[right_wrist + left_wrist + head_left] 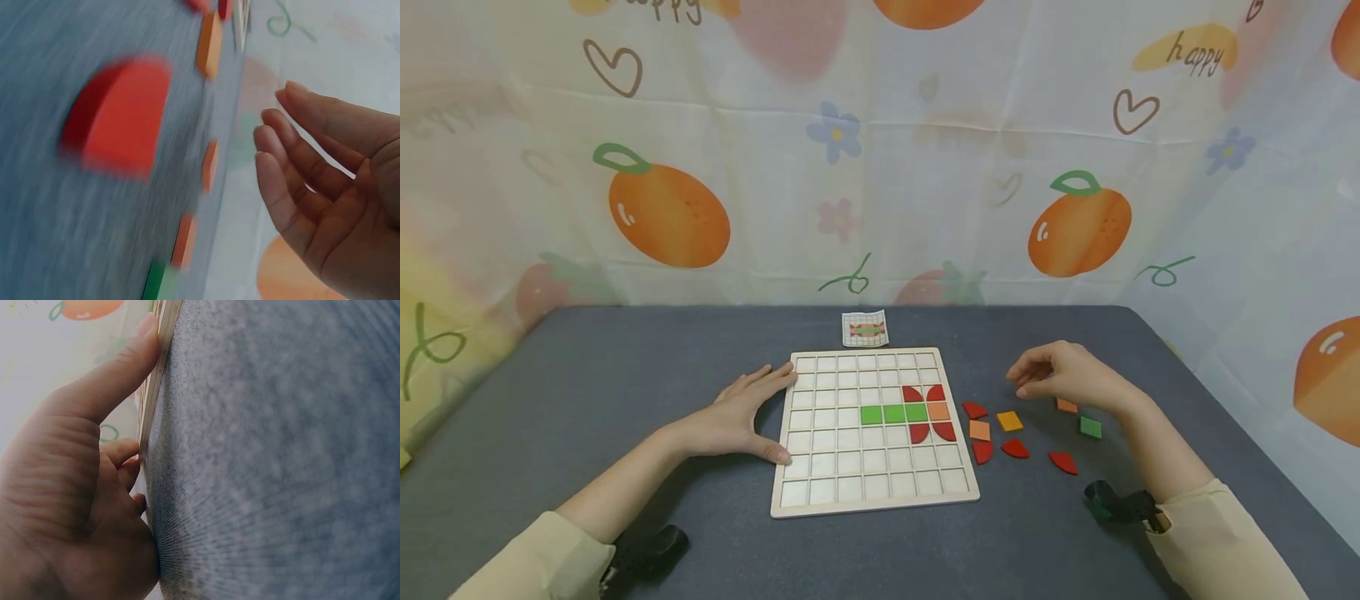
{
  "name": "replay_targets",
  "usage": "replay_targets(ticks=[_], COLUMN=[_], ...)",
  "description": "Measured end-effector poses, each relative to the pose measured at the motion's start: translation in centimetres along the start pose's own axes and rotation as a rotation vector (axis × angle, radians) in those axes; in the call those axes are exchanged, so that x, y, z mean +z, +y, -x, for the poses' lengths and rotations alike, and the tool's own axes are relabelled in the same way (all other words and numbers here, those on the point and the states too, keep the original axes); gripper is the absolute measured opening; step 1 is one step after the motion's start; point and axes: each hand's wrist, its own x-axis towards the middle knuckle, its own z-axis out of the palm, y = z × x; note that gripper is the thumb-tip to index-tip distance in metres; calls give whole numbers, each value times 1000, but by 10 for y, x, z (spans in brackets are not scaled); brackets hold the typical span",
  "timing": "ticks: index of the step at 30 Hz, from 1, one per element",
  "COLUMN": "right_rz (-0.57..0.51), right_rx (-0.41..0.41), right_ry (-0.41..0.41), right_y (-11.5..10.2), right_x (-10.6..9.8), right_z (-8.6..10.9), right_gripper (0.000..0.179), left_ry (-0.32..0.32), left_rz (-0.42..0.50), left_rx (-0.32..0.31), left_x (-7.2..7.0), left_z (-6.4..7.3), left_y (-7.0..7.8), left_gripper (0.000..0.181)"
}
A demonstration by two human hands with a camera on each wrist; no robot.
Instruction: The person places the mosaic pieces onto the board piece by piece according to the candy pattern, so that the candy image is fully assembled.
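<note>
A white grid board (837, 486) with a pale wooden frame lies on the table. My left hand (733, 421) spans its left side, fingers and thumb spread, the thumb and fingertips touching the frame (150, 406). On the board, a row of green squares (893, 413) leads to an orange square (937, 411), with several red quarter-circles (945, 431) around the row's right end. Over the loose pieces at the right hovers my right hand (1067, 375); its fingers (272, 175) are loosely bent, with nothing visible between them and the thumb.
Loose pieces lie right of the board: red quarter-circles (1015, 448), a yellow-orange square (1010, 421), orange squares (979, 430) and a green square (1090, 427). A small pattern card (865, 329) lies behind the board. A printed curtain (880, 183) hangs behind the table.
</note>
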Motion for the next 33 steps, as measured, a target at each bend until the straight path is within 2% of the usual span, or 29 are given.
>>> replay_targets(ticks=[6,15,24,33], right_rz=[20,-39,-37,33], right_rx=[45,65,145,150], right_ry=[-29,-132,-168,-191], right_y=[25,52,55,53], right_x=[-13,-26,-28,-25], right_z=[21,40,44,41], right_gripper=[23,30,36,28], left_ry=[1,2,0,4], left_rz=[-3,-4,-1,-7], left_rx=[-7,-10,-8,-1], left_x=[0,1,1,1], left_z=[0,0,0,-1], left_y=[1,0,0,-2], left_gripper=[117,117,117,117])
